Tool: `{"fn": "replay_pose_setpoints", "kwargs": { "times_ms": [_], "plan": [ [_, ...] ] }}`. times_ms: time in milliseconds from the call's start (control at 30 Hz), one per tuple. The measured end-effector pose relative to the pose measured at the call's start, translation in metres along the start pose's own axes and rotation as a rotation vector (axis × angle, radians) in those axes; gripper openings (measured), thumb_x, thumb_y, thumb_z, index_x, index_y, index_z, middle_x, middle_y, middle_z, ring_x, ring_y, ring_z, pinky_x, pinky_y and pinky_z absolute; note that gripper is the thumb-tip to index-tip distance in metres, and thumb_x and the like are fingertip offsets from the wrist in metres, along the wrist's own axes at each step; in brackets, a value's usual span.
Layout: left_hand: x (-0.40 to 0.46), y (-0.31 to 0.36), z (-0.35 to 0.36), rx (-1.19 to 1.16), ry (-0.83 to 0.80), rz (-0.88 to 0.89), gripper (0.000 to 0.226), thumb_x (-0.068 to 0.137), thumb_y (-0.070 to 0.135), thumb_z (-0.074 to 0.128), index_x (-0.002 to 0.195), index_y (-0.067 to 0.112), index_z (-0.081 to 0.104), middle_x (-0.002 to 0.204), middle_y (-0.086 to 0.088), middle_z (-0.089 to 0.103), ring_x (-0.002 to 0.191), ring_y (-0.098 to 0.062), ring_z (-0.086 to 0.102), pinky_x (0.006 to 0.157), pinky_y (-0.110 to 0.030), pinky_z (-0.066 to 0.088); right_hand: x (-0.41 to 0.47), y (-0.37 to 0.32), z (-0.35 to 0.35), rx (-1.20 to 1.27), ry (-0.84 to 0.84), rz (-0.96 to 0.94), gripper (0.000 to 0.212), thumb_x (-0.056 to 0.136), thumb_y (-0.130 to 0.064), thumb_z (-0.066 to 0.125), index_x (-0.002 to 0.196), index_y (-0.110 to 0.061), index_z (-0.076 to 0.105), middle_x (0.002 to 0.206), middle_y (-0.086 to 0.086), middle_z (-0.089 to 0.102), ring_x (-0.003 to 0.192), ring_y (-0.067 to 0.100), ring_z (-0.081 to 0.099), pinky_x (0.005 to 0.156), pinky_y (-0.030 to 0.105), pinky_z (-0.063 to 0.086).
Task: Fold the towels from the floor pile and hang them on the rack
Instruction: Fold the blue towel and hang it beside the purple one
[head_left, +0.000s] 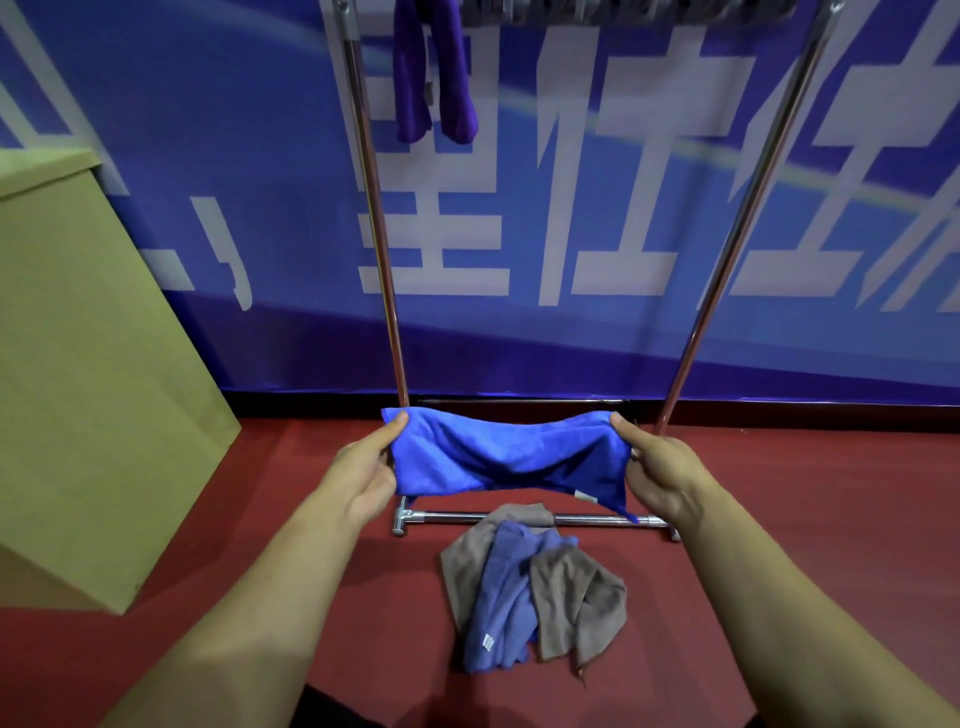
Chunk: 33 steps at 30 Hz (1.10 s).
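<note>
I hold a bright blue towel (498, 457) stretched out in the air, folded over into a wide band that sags in the middle. My left hand (363, 467) pinches its left end and my right hand (660, 467) pinches its right end. Below it on the red floor lies the pile (530, 587) of brown and pale blue towels. The metal rack (384, 260) stands behind, its two uprights rising to the top of the view. A purple towel (431, 67) hangs from the top rail, and a grey towel (623, 10) shows beside it at the frame's edge.
A tall beige box (78, 364) stands at the left against the wall. A blue banner with white characters (571, 182) covers the wall behind the rack. The rack's base bar (457, 517) lies on the floor just beyond the pile.
</note>
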<state>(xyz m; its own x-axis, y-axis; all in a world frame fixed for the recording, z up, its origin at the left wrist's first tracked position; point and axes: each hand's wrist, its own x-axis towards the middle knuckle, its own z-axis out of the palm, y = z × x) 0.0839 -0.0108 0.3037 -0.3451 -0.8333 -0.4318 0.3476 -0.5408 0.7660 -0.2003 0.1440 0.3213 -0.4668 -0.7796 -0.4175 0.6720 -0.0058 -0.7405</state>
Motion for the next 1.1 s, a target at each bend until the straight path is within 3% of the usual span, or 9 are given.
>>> {"fn": "replay_pose_setpoints", "kwargs": {
  "times_ms": [67,233,333,433,500,667,867,967,1100],
  "plan": [
    [-0.002,0.0,0.002,0.029,0.007,0.026,0.042,0.095,0.014,0.066,0.129,-0.01,0.06,0.126,-0.024,0.067,0.106,-0.026,0.069,0.094,-0.039,0.057,0.0,0.002,-0.001,0.012,-0.064,0.08,0.029,0.1,-0.006,0.054,0.082,0.004,0.075,0.077,0.016,0.076,0.066,0.018,0.075,0.055,0.027,0.06],
    [-0.007,0.001,0.001,0.141,-0.011,0.16,0.036,0.1,0.018,0.059,0.129,-0.004,0.06,0.128,-0.025,0.065,0.113,-0.033,0.062,0.103,-0.047,0.05,0.0,0.004,-0.003,-0.023,-0.157,0.171,0.032,0.096,-0.007,0.054,0.078,0.0,0.08,0.084,0.013,0.077,0.074,0.016,0.076,0.064,0.025,0.061],
    [-0.01,0.001,0.001,0.429,0.068,0.393,0.017,0.101,0.026,0.06,0.105,0.011,0.068,0.109,-0.018,0.073,0.094,-0.027,0.066,0.086,-0.048,0.055,0.003,0.005,-0.008,-0.055,-0.14,0.198,0.036,0.101,-0.005,0.051,0.079,0.001,0.079,0.083,0.013,0.077,0.072,0.016,0.076,0.067,0.025,0.062],
    [-0.012,0.0,0.003,0.691,0.117,0.619,0.015,0.102,0.022,0.058,0.093,0.011,0.063,0.079,-0.002,0.067,0.068,-0.006,0.058,0.064,-0.024,0.049,0.006,0.008,-0.01,-0.087,-0.091,0.204,0.019,0.101,-0.004,0.053,0.092,0.002,0.069,0.079,0.012,0.077,0.068,0.015,0.075,0.066,0.025,0.062],
    [-0.014,0.001,0.005,0.716,0.122,0.683,0.016,0.103,0.019,0.055,0.093,0.007,0.06,0.072,0.002,0.062,0.057,0.003,0.052,0.057,-0.015,0.043,0.011,0.009,-0.012,-0.134,-0.042,0.14,0.013,0.099,-0.001,0.055,0.094,0.002,0.067,0.076,0.01,0.077,0.065,0.013,0.074,0.064,0.023,0.062],
    [-0.01,0.004,0.0,0.701,0.164,0.75,0.015,0.104,0.027,0.053,0.099,0.014,0.059,0.081,-0.002,0.066,0.067,-0.012,0.057,0.064,-0.03,0.048,0.021,0.012,-0.02,-0.391,0.092,-0.18,0.01,0.094,0.003,0.062,0.099,0.008,0.069,0.076,0.009,0.073,0.069,0.019,0.066,0.061,0.026,0.058],
    [-0.013,0.004,0.001,0.665,0.168,0.775,0.014,0.104,0.027,0.053,0.101,0.015,0.06,0.086,0.001,0.068,0.07,-0.01,0.06,0.067,-0.025,0.049,0.024,0.013,-0.024,-0.815,0.211,-0.45,0.034,0.092,-0.039,0.065,0.083,-0.006,0.068,0.08,0.007,0.071,0.072,0.019,0.058,0.069,0.04,0.049],
    [-0.016,0.003,0.006,0.631,0.166,0.779,0.013,0.104,0.025,0.054,0.102,0.014,0.061,0.083,0.005,0.067,0.068,-0.004,0.06,0.064,-0.017,0.048,0.013,0.009,-0.014,-0.925,0.246,-0.591,0.026,0.102,-0.031,0.055,0.093,-0.009,0.065,0.086,0.006,0.07,0.078,0.02,0.061,0.071,0.038,0.047],
    [-0.019,0.002,0.01,0.566,0.147,0.766,0.013,0.104,0.024,0.054,0.104,0.012,0.061,0.083,0.007,0.068,0.066,0.002,0.061,0.061,-0.014,0.049,0.006,0.009,-0.007,-0.921,0.27,-0.651,0.022,0.104,-0.027,0.053,0.091,-0.01,0.06,0.078,-0.006,0.062,0.071,0.007,0.055,0.06,0.028,0.034]
  ]
}}
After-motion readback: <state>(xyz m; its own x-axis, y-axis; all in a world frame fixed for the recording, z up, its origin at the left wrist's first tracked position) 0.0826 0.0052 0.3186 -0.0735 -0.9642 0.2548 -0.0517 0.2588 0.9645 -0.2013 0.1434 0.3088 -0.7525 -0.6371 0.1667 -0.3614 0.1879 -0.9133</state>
